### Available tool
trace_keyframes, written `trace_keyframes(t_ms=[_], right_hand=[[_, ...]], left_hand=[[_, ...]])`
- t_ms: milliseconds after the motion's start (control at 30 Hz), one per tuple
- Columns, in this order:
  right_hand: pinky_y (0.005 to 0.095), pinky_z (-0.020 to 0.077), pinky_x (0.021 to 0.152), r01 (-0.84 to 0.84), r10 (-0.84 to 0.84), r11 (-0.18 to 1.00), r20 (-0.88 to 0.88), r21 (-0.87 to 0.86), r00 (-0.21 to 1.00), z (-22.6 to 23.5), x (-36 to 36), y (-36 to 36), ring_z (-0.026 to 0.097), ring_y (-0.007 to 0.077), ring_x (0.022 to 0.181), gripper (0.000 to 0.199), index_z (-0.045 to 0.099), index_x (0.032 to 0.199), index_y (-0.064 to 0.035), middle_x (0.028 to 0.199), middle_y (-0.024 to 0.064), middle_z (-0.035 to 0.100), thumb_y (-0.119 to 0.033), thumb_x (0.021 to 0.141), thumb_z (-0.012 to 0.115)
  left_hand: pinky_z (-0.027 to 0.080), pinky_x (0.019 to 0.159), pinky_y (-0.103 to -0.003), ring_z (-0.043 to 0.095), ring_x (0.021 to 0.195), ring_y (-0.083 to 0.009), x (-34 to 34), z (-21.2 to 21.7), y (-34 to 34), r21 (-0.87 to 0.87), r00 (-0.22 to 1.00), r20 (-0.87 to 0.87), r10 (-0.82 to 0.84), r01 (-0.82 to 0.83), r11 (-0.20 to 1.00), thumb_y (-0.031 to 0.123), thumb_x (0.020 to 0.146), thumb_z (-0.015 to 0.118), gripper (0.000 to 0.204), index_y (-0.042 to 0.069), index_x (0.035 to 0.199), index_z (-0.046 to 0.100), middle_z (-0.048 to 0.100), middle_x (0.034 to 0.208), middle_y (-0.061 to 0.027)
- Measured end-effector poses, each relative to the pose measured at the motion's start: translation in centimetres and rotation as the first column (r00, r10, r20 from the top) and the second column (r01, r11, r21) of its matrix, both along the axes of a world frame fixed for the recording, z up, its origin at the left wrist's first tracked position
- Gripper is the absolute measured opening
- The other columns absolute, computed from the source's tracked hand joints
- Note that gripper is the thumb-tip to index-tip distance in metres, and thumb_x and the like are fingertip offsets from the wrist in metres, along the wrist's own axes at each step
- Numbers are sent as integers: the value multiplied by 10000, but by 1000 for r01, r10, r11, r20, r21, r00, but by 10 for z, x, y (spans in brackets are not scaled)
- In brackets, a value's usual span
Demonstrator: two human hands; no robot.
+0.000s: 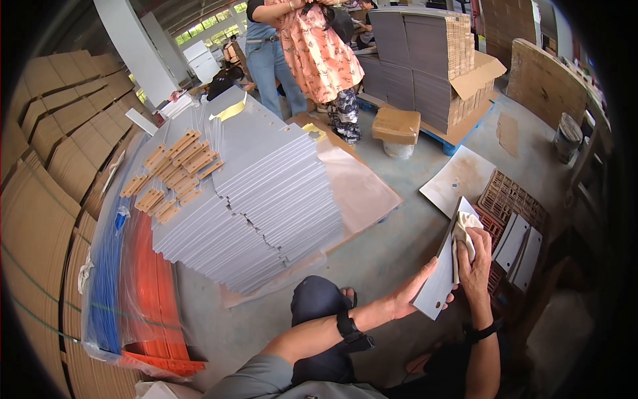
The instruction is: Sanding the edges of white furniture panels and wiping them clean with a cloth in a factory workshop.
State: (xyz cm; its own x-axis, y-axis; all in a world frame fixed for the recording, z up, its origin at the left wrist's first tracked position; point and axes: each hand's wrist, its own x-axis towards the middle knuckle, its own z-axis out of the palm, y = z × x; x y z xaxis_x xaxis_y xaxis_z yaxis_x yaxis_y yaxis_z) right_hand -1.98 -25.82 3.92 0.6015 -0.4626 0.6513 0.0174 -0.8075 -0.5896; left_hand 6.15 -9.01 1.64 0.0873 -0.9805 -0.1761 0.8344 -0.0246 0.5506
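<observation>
A narrow grey panel [435, 282] with a round hole near its lower end is held tilted in front of me. My left hand [407, 291] grips its lower part, with fingertips showing past the far edge. Closed around a crumpled off-white cloth [466, 229], my right hand [476, 258] presses it against the panel's right side, toward the upper end. Beyond that hand, several pale panels with holes [513, 243] lean on a reddish-brown plastic crate [490, 226]. Part of the panel is hidden behind the cloth and fingers.
Large grey sheets [266, 206] are stacked ahead, with yellowish-brown slotted strips [183, 169] on top. Plastic-wrapped blue [106, 286] and orange lengths [156, 286] lie left, beside cardboard stacks [40, 219]. Two people [312, 53] stand beyond, near a loaded pallet [425, 73] and a box [397, 126].
</observation>
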Motion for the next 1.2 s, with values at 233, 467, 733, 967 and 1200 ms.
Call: trace_keyframes(t_ms=[233,467,733,967,1200], right_hand=[[437,472,959,-8,7,1000,8,5,1000,-4,0,0,588,355,1068,254,637,1142,20,1142,187,603,-21,893,668],[441,481,922,-67,67,997,-23,-23,998,-1,-2,18,589,358,1035,280,634,1144,13,1127,183,613,-12,870,682],[441,486,921,-139,138,990,-50,-20,989,1,3,41,585,357,1039,334,640,1138,-8,1153,173,626,-43,818,730],[437,416,1100,-79,95,901,-15,426,995,-20,1,25,530,354,1294,474,518,1343,38,1353,222,544,-205,970,682],[402,488,996,-102,161,778,-39,620,986,-20,-3,24,597,273,1148,584,479,1373,38,1241,186,574,-266,943,733]], left_hand=[[592,815,-375,691,1008,-238,-1,-5,-1,37,1000,-8,5,-5,999,676,1041,381,736,118,1521,371,639,1230,-139],[588,825,-391,688,1001,-226,3,-17,-1,14,999,4,49,-49,999,668,1044,386,697,129,1484,421,640,1225,-101],[570,834,-376,650,1070,-178,7,-19,3,71,975,155,157,-170,983,655,1061,348,673,119,1455,450,613,1266,-64],[535,724,-273,629,786,-125,-6,-4,1,90,840,525,138,-216,972,656,1069,315,672,61,1243,576,642,925,-55],[552,736,-293,631,834,-117,-4,-20,-3,122,817,571,75,-174,977,633,1077,328,631,91,1335,523,633,968,-40]])
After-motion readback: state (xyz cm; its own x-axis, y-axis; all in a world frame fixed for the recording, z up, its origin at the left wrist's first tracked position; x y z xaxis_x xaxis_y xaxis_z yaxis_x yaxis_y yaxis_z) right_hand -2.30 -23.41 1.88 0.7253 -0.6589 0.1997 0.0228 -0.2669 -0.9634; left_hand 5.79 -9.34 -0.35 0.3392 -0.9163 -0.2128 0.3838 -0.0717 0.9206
